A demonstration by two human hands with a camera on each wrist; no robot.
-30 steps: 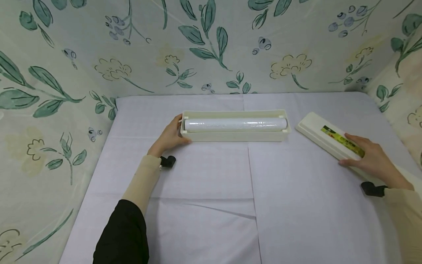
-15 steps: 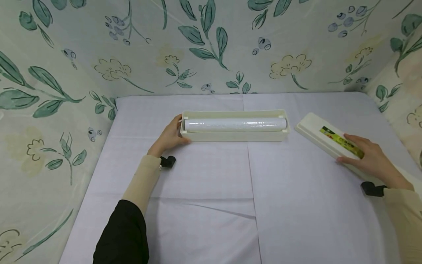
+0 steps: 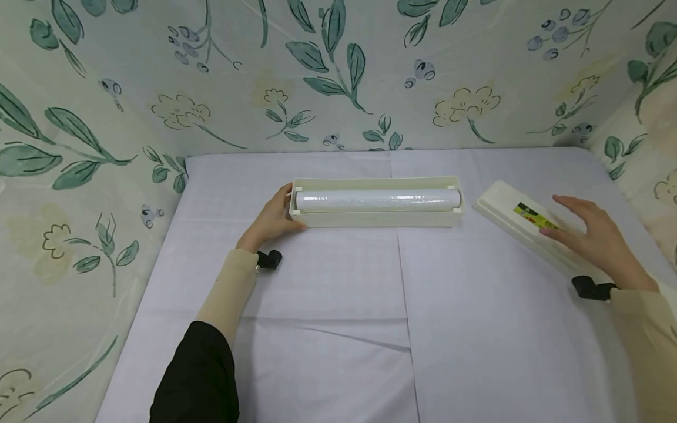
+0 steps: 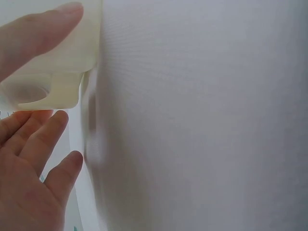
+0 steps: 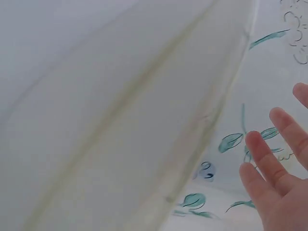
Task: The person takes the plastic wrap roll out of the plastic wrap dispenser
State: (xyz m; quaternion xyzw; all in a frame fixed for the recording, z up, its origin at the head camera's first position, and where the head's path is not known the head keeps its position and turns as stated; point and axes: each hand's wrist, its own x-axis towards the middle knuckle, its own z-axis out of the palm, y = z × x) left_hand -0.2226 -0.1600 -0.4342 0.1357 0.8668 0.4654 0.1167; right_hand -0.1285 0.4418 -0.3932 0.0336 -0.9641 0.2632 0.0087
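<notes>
A cream plastic cling film box (image 3: pixel 378 219) lies uncovered near the back middle of the table, with a shiny roll of cling film (image 3: pixel 378 200) inside. My left hand (image 3: pixel 271 215) holds its left end. In the left wrist view, the thumb (image 4: pixel 45 36) lies along the box's front face and the other fingers are at its end. The box's lid (image 3: pixel 502 200), with a yellow-green label (image 3: pixel 534 215), rests slantwise on the right. Over the lid is my right hand (image 3: pixel 603 244), fingers spread and apart from it in the right wrist view.
A white cloth (image 3: pixel 328 352) with fold creases covers the table. Leaf-patterned fabric (image 3: pixel 222 76) hangs along the back and both sides. A black wrist camera (image 3: pixel 593 288) overlaps the lid's near end in the head view.
My right hand has let go of the lid and risen slightly off it, its fingers spreading. Before that, the lid shifted a little leftward. The left hand and box have stayed put.
</notes>
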